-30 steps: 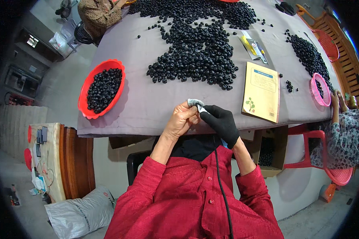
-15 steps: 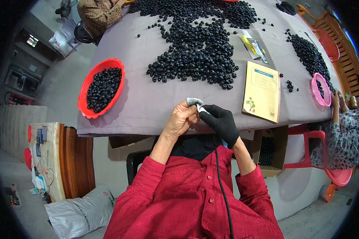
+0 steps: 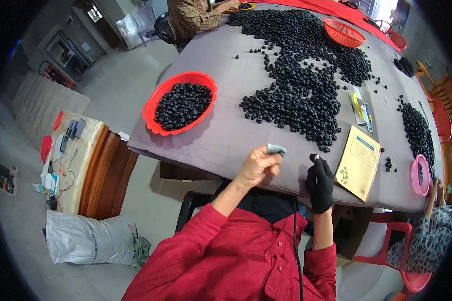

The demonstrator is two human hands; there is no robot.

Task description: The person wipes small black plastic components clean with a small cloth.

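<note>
My left hand (image 3: 258, 168) is bare except for a pale grey wrap (image 3: 275, 149) round one fingertip. Its fingers are curled in, and nothing shows in them. To its right, my right hand (image 3: 320, 184) wears a black glove and is held over the table's near edge, left of a yellow booklet (image 3: 358, 163). The gloved fingers are pressed together, with a small pale bit at their tips, too small to name. Beyond both hands spreads a large pile of black beads (image 3: 304, 110), several of them stray at its edges.
On the grey cloth (image 3: 226, 125) stands a red scalloped bowl (image 3: 150, 113) of black beads. A packaged yellow tool (image 3: 360, 110), a red basket (image 3: 344, 32), a pink basket (image 3: 420, 175) and another bead pile (image 3: 417, 130) lie farther off. Other people work at the far left and right.
My hands, together before, have come apart, the gloved right one to the right. The head view has turned left, so the table appears shifted right and tilted.
</note>
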